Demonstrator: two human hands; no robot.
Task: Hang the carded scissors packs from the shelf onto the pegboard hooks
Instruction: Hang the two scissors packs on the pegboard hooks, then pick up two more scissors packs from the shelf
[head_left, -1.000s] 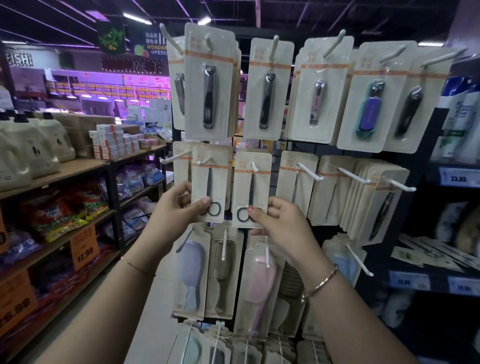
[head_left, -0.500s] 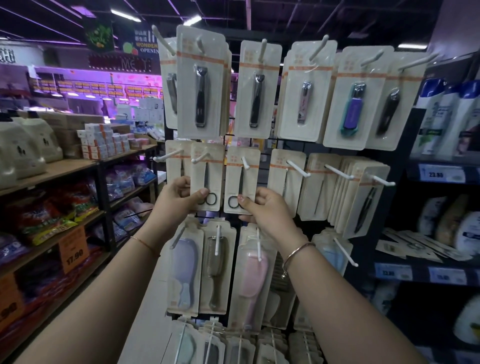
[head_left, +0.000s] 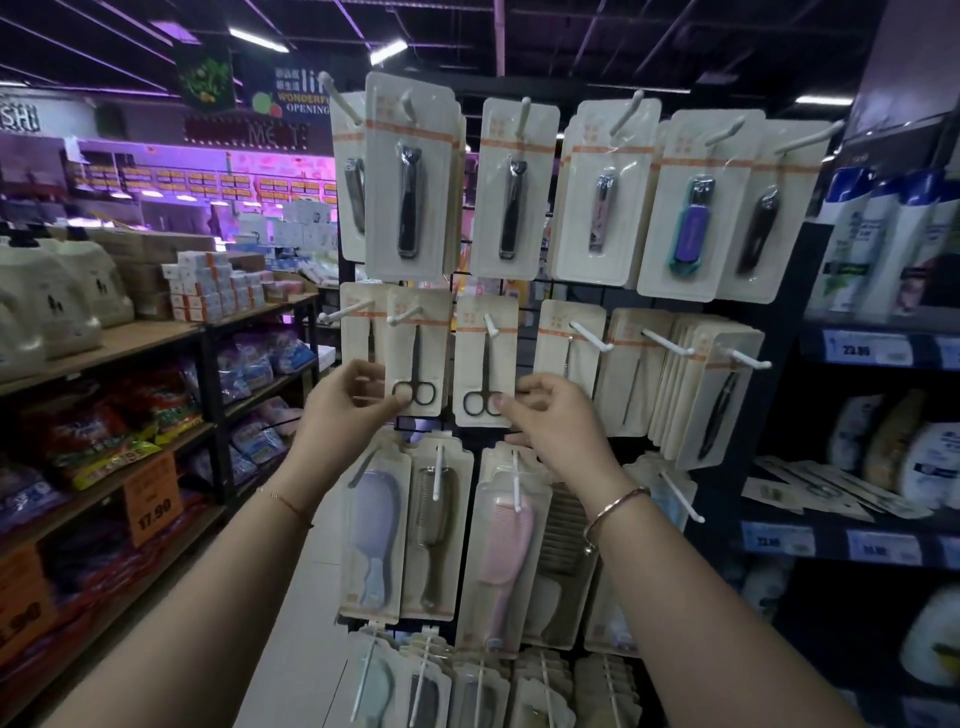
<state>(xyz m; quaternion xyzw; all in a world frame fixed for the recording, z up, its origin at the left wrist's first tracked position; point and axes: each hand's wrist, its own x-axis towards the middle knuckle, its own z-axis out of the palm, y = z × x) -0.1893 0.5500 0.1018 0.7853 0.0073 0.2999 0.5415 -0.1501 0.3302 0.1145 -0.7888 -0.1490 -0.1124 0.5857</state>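
Two cream-carded scissors packs hang side by side on white hooks in the middle row of the black pegboard rack (head_left: 524, 291). My left hand (head_left: 345, 410) pinches the lower left corner of the left scissors pack (head_left: 418, 358), thumb tip on the scissor rings. My right hand (head_left: 550, 421) pinches the lower right corner of the right scissors pack (head_left: 485, 361). Each pack sits on its own hook (head_left: 491, 325). More flat carded packs lie on the dark shelf (head_left: 810, 493) at the right.
Nail clipper cards (head_left: 511, 189) fill the top row, combs and brushes (head_left: 506, 551) the rows below. Other carded tools hang right of the scissors on protruding hooks (head_left: 748, 358). Wooden shelves with jugs and packets (head_left: 104, 431) line the left aisle; bottles stand on the right shelving.
Both hands have loosened and slid outward to the packs' outer lower corners, so the scissor rings now show. The packs stay hanging on their hooks. The camera has shifted slightly.
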